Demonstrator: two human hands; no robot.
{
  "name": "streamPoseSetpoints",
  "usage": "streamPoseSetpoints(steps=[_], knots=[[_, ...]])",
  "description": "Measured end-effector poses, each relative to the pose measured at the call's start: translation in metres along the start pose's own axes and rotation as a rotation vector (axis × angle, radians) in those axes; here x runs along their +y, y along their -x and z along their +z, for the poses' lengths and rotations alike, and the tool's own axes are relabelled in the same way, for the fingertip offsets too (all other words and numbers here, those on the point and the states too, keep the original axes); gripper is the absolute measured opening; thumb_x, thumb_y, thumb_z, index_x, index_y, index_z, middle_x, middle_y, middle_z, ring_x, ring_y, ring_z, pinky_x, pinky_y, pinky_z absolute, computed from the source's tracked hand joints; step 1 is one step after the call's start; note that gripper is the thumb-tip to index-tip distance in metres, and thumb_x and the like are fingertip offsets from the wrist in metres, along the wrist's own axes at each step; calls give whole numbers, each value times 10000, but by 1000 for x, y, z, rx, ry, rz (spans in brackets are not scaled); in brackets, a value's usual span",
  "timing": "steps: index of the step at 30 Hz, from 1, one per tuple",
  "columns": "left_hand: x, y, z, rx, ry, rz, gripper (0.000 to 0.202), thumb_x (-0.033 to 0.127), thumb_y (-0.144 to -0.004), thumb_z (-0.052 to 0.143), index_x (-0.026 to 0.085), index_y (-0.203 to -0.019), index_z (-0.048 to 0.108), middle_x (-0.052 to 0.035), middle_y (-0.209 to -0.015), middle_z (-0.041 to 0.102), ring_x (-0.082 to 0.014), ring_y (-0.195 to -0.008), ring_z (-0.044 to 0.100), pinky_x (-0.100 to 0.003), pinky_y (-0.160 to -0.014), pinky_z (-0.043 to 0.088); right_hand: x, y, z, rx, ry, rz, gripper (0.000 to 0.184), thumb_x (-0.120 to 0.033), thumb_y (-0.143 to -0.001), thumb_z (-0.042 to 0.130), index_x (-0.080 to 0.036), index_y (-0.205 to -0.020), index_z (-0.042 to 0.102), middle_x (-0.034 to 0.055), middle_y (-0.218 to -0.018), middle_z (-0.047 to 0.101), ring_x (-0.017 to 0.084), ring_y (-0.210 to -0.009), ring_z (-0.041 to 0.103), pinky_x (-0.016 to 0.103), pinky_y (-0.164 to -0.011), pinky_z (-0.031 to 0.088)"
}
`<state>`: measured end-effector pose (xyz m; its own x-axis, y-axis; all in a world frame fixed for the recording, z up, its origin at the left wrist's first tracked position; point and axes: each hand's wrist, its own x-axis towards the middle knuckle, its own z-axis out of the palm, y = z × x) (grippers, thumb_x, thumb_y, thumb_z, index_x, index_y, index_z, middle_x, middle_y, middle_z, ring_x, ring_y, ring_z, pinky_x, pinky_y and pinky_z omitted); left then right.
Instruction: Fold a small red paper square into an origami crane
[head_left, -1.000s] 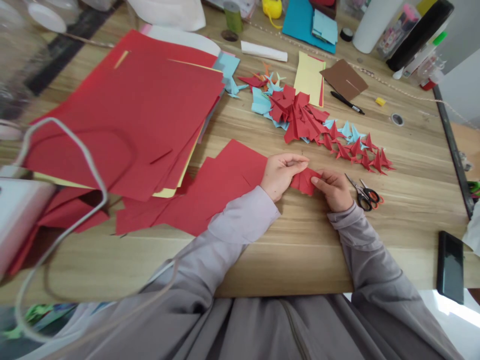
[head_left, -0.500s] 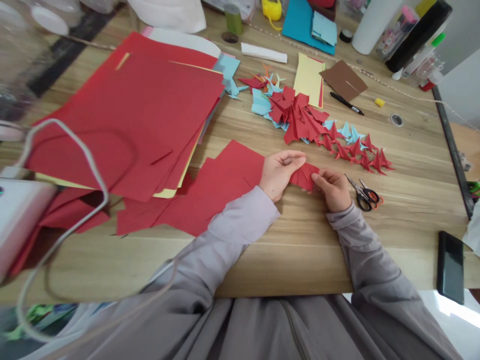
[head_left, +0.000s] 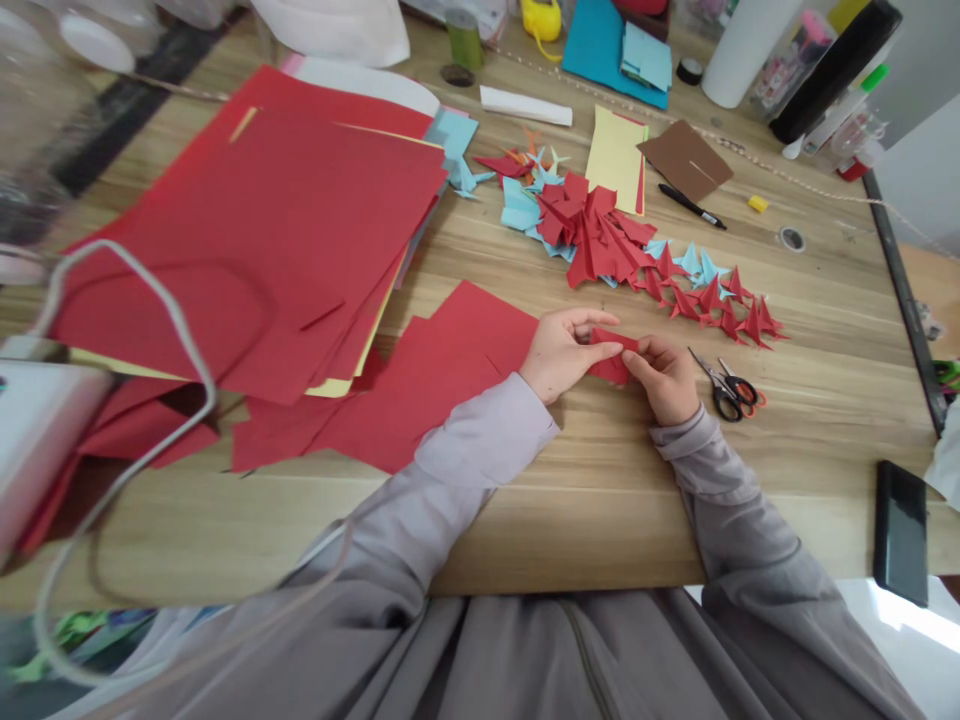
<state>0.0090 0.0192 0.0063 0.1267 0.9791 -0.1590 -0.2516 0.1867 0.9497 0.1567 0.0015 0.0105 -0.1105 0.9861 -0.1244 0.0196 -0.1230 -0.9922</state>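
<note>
My left hand [head_left: 562, 350] and my right hand [head_left: 669, 378] meet over a small folded red paper piece [head_left: 611, 362] on the wooden table [head_left: 600, 480]. Both hands pinch it, the left from its left side with thumb and fingers, the right from its right side. Most of the piece is hidden by my fingers. Red paper squares [head_left: 420, 380] lie just left of my left hand. A row of folded red and light blue paper figures [head_left: 622, 250] lies beyond my hands.
Scissors [head_left: 727, 385] lie right of my right hand. A big stack of red sheets [head_left: 255, 230] fills the left. A black phone [head_left: 900, 530] sits at the front right edge. A pen [head_left: 690, 205], brown card [head_left: 686, 160], yellow paper [head_left: 615, 155] and bottles are farther back.
The red piece has been folded smaller between my fingers. My left thumb and fingers have closed over its left part. Both hands stay in the same spot.
</note>
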Motion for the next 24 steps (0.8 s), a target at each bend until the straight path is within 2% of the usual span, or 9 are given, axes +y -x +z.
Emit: streamPoseSetpoints(steps=[3,7,14,19,22,24], knots=[[0,-1,-1,3,27,-21,330,170,-562,786,154,-882,711,32,-565,585,-74,-500,492,-219,-499,405,-1,0,-2,-53,-22,26,334,-490,-649,751,-196,-655,592,-24,-517,613,125,-455,577,267,-472,503],[2,-1,-1,-3,106,-80,297,143,-581,760,143,-871,700,19,-596,616,-97,-510,558,-237,-515,466,0,-1,-7,-126,-71,41,316,-473,-666,753,-195,-670,604,-23,-530,616,129,-469,587,282,-508,532],[6,-1,0,-3,163,-88,310,110,-569,739,126,-875,691,24,-582,638,-100,-497,585,-221,-502,486,8,-2,-12,-168,-133,53,237,-410,-698,733,-193,-713,638,-2,-603,655,159,-558,634,316,-565,562],[5,-1,0,-1,170,-68,303,110,-571,739,127,-870,696,22,-605,644,-96,-540,589,-222,-547,492,7,-2,-11,-132,-240,79,183,-348,-654,731,-187,-715,668,9,-620,663,190,-620,657,325,-571,552],[3,-1,0,3,93,-39,318,122,-584,748,139,-899,706,51,-536,566,-66,-492,510,-197,-503,426,4,-1,-7,-81,-232,66,223,-396,-675,721,-187,-673,642,-11,-560,625,148,-526,606,290,-519,516],[2,-1,0,17,37,-14,321,138,-585,760,143,-903,714,69,-500,506,-50,-469,448,-186,-477,374,3,-1,-4,-35,-143,39,255,-395,-653,760,-186,-649,615,-32,-534,600,108,-478,554,250,-484,476]])
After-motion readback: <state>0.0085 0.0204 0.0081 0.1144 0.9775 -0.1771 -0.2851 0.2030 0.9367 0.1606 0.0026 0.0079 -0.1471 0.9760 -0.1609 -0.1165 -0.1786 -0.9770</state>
